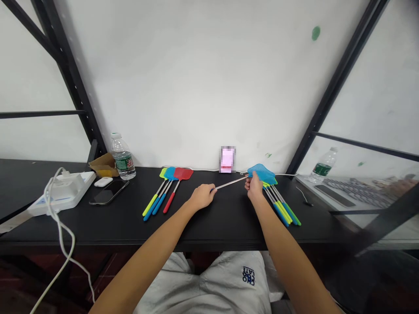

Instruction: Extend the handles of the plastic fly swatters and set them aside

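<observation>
Blue swatter (pixel 231 182) held level in both my hands, middle of the table (pixel 225 222), toward the far right

My left hand (pixel 202 196) is closed in a fist around its handle end, grip mostly hidden; my right hand (pixel 254 187) is curled, thumb and fingers pinching the head's left end. Thin shiny metal shaft (pixel 238 179) spans the gap between them. Mesh head (pixel 263 172): flat, finely perforated, covering part of the right-hand swatters (pixel 283 210), whose metal rods end in smooth blue, yellow and green tubular grips on the near side. Left-hand swatters (pixel 159 203): red, blue and yellow-green paddles, matching grips. Far left: clear plastic bottle (pixel 123 163), green label, beside a brown cardboard box (pixel 104 165). Table surface matte black
</observation>
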`<state>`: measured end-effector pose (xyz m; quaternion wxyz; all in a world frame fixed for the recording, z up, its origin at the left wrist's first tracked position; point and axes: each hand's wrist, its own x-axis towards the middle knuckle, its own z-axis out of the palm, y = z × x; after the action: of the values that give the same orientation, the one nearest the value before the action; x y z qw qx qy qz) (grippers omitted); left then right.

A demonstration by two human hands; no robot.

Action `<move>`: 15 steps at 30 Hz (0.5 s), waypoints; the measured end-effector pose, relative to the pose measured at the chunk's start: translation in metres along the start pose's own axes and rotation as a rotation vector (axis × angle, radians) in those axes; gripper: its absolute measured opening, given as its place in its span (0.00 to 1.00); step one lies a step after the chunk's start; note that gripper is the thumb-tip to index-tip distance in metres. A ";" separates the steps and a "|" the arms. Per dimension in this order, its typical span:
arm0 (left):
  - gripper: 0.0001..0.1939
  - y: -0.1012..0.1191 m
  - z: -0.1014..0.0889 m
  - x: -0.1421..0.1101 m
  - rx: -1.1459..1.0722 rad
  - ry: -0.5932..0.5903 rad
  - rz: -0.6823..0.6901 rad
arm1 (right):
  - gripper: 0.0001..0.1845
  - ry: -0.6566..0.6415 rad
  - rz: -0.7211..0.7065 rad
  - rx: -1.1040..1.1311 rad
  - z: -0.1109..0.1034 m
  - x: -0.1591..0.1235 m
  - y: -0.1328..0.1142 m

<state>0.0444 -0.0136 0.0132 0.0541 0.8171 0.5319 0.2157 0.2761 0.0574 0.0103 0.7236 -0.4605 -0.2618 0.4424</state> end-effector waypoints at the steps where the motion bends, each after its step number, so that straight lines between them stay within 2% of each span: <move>1: 0.15 0.001 0.000 0.000 0.004 -0.001 -0.007 | 0.16 0.029 -0.020 -0.007 0.000 0.001 0.000; 7: 0.14 0.004 0.006 -0.001 0.053 0.021 -0.055 | 0.16 0.041 -0.127 -0.065 -0.001 0.004 0.006; 15: 0.13 0.004 0.013 0.000 0.116 0.036 -0.056 | 0.18 0.072 -0.130 -0.060 0.000 -0.001 0.012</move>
<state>0.0528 -0.0133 0.0023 0.0032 0.7996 0.5671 0.1978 0.2707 0.0583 -0.0005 0.7457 -0.4795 -0.2779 0.3699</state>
